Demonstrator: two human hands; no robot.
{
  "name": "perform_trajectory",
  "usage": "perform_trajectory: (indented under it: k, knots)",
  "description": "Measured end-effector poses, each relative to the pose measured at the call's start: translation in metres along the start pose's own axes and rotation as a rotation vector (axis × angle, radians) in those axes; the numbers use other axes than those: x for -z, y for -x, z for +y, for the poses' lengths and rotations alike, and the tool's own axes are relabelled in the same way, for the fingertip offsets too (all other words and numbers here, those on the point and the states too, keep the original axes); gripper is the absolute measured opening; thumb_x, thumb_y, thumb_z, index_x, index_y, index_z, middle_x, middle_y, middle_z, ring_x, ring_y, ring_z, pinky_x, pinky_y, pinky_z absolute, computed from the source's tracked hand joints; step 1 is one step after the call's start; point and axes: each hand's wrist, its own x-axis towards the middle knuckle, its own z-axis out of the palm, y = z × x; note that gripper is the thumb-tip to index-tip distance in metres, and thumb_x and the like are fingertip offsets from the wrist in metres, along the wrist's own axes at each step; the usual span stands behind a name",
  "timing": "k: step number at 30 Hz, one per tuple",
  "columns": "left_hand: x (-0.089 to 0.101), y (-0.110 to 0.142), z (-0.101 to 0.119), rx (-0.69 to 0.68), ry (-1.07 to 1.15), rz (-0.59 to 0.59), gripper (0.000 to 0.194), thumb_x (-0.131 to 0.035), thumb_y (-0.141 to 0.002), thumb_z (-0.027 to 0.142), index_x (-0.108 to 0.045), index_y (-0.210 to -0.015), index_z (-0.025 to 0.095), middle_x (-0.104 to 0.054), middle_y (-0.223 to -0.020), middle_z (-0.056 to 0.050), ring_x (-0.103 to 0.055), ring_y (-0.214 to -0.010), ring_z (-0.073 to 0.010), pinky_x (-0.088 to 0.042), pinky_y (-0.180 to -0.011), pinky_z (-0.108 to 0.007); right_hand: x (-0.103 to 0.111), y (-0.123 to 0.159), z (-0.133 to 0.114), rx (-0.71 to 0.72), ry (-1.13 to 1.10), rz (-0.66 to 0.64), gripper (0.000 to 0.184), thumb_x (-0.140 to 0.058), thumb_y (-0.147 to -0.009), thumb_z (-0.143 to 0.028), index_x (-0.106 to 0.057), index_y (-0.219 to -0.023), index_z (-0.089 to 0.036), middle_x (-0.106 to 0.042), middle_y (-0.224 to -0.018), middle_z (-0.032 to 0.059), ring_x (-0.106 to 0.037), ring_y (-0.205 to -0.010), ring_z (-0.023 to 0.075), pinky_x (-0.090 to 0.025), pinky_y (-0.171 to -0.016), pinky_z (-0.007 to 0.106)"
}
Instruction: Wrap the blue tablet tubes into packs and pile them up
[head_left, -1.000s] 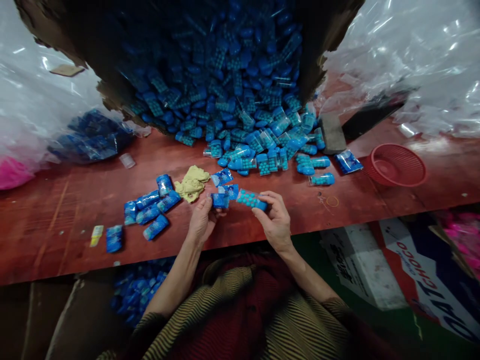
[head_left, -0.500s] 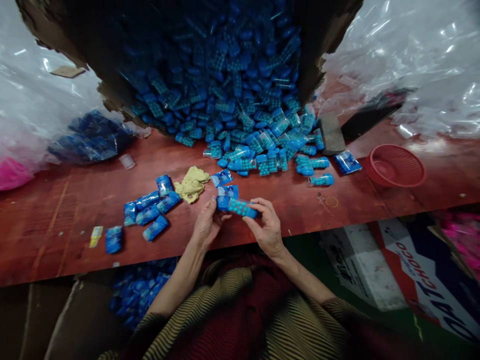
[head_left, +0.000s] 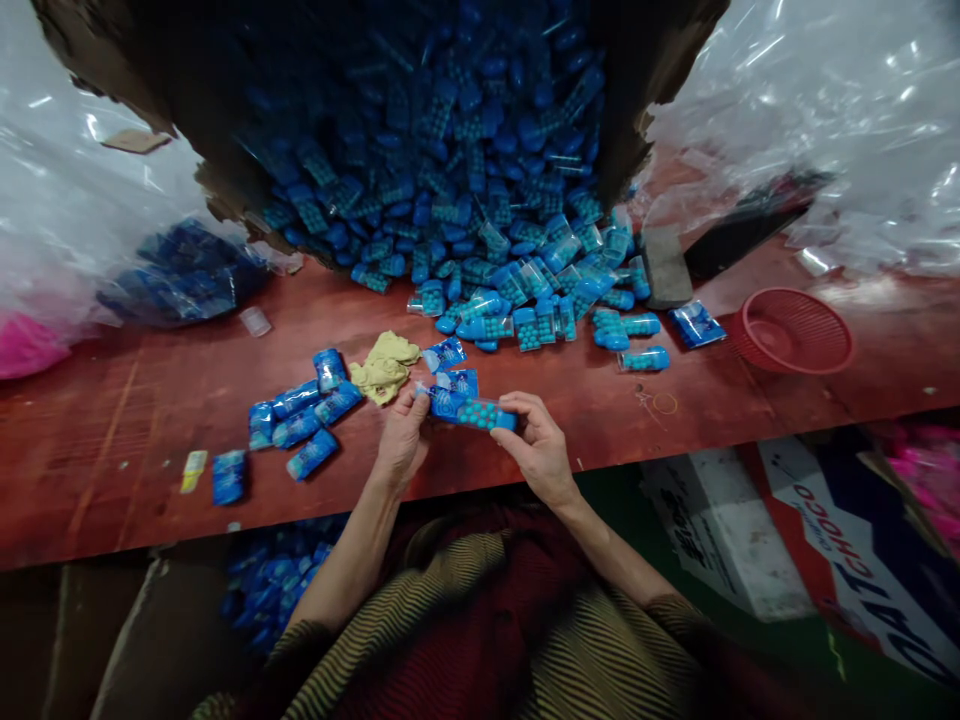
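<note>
My left hand [head_left: 403,440] pinches a small blue wrapper [head_left: 444,403] at the near edge of the red table [head_left: 112,440]. My right hand [head_left: 536,450] grips a clear tube of teal pellets [head_left: 484,415], whose left end sits in the wrapper's mouth. Two more blue wrappers [head_left: 448,366] lie just beyond my hands. A yellow cloth [head_left: 384,366] lies to their left. Several wrapped blue packs [head_left: 304,415] lie in a group further left.
A torn cardboard box [head_left: 442,130] spills a heap of blue tubes [head_left: 525,290] onto the table. A red basket [head_left: 791,330] stands at right. Clear plastic bags [head_left: 825,120] flank both sides. A printed carton [head_left: 847,560] sits below right, blue packs [head_left: 274,585] below left.
My right hand brought the tube leftward to the wrapper in my left hand, and the tube's end has entered it. Both hands shifted slightly.
</note>
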Motion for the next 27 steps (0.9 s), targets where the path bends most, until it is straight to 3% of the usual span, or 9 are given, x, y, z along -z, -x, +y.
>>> perform_trajectory:
  k: [8,15,22,27]
  knots:
    - [0.004,0.0,0.001,0.04,-0.075,-0.064,0.034,-0.079,-0.061,0.039,-0.059,-0.077,0.017,-0.066,-0.065,0.004,-0.06,-0.052,-0.0085,-0.054,-0.056,-0.021,0.001,-0.001,-0.001,0.036,0.044,0.019,0.021,-0.063,-0.08,-0.019,-0.06,-0.1,-0.024,-0.056,-0.112,0.006,-0.056,-0.106,0.0184,-0.046,-0.092,0.036]
    - [0.007,0.001,0.005,0.071,-0.123,-0.097,0.035,-0.078,-0.062,0.04,-0.059,-0.075,0.015,-0.065,-0.063,0.003,-0.06,-0.054,-0.0105,-0.054,-0.054,-0.022,0.006,-0.005,-0.014,0.157,0.195,-0.068,0.02,-0.061,-0.081,-0.016,-0.062,-0.099,-0.024,-0.058,-0.111,0.0053,-0.056,-0.106,0.0178,-0.049,-0.089,0.033]
    - [-0.007,0.003,-0.005,0.018,-0.046,0.022,0.031,-0.08,-0.061,0.032,-0.057,-0.072,0.015,-0.063,-0.062,0.004,-0.058,-0.054,-0.0076,-0.051,-0.057,-0.019,-0.01,0.007,0.006,-0.071,0.017,0.052,0.024,-0.064,-0.078,-0.024,-0.059,-0.101,-0.023,-0.056,-0.107,0.0052,-0.059,-0.092,0.0174,-0.055,-0.079,0.034]
    - [-0.015,0.008,-0.015,0.192,0.082,0.069,0.031,-0.078,-0.064,0.032,-0.06,-0.083,0.016,-0.067,-0.071,0.001,-0.061,-0.059,-0.0102,-0.049,-0.052,-0.019,-0.015,0.012,0.01,0.15,0.273,-0.019,0.024,-0.061,-0.082,-0.024,-0.062,-0.106,-0.025,-0.059,-0.111,0.0072,-0.057,-0.107,0.0213,-0.048,-0.096,0.04]
